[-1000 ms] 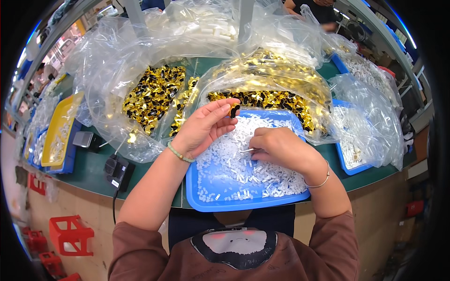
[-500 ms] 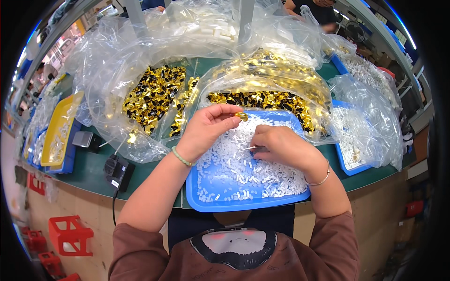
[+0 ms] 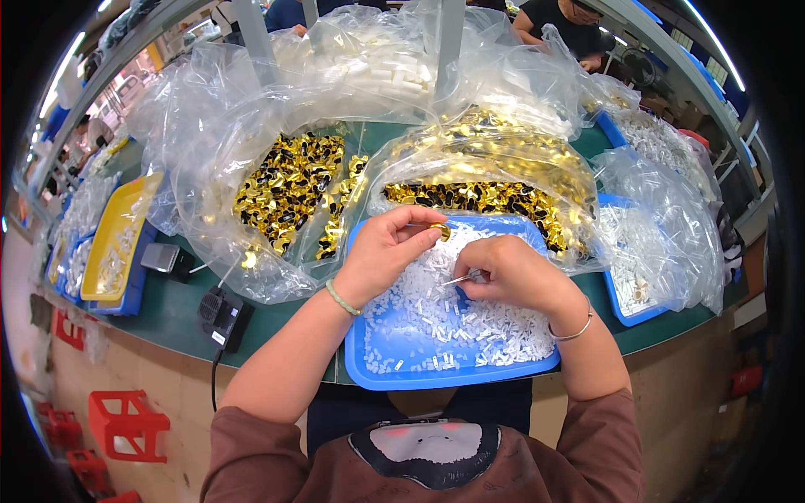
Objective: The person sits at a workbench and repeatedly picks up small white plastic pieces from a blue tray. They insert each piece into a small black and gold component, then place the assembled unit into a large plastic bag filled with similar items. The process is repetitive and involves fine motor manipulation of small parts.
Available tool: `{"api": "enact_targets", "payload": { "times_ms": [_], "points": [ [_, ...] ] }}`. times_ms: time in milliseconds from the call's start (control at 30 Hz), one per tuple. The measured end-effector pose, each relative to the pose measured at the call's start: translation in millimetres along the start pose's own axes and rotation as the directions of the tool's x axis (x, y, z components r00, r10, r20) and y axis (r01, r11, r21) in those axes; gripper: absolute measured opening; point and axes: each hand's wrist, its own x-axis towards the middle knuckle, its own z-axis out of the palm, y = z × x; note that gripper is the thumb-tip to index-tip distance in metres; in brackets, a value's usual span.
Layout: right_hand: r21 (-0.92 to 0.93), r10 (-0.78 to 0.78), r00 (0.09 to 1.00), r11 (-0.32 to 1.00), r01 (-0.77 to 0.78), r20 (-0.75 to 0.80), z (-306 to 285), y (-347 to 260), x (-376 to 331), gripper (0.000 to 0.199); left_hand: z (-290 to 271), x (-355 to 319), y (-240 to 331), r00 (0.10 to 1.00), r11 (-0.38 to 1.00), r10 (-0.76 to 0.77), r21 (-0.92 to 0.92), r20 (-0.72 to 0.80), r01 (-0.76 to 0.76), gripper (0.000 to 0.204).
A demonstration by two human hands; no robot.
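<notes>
Left hand (image 3: 387,251) seemingly nearer right hand (image 3: 513,272)

Left hand (image 3: 387,256) pinching gold piece (image 3: 439,230), right hand (image 3: 513,272) holding perhaps a white tube (image 3: 459,279), blue tray (image 3: 436,379)

The person wears a brown top with short sleeves (image 3: 251,436) that end near the elbows — the forearms are bare. On the chest sits a cartoon print (image 3: 436,448): a dark rounded shape around a pale face with pink cheeks. The left wrist carries a pale green bead bracelet (image 3: 342,298) — the right, a thin silver bangle (image 3: 574,329).
</notes>
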Motion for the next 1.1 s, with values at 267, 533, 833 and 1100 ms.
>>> {"api": "enact_targets", "payload": {
  "times_ms": [267, 533, 833, 1100],
  "points": [
    [0.057, -0.077, 0.976, 0.994, 0.091, -0.203, 8.6, 3.3, 1.8, 0.013, -0.2, 0.9, -1.1, 0.999, 0.999, -0.014, -0.04, 0.048, 0.016, 0.028],
    [0.335, 0.177, 0.942, 0.939, -0.074, -0.286, -0.3, 2.2, 3.6, 0.009, 1.4, -1.1, 2.2, 0.999, 0.998, -0.008, -0.055, 0.052, 0.011, 0.031],
    [0.457, 0.193, 0.899, 0.889, 0.009, -0.394, 1.5, 3.7, 4.0, 0.015, 5.8, -1.0, 0.7, 0.997, 0.988, 0.052, -0.151, 0.061, -0.042, 0.032],
    [0.392, 0.193, 0.837, 0.919, 0.029, -0.513, 7.7, -7.9, 3.2, 0.01, 7.6, -2.8, 2.5, 0.996, 0.995, 0.079, -0.061, 0.043, -0.076, 0.03]
  ]
}}
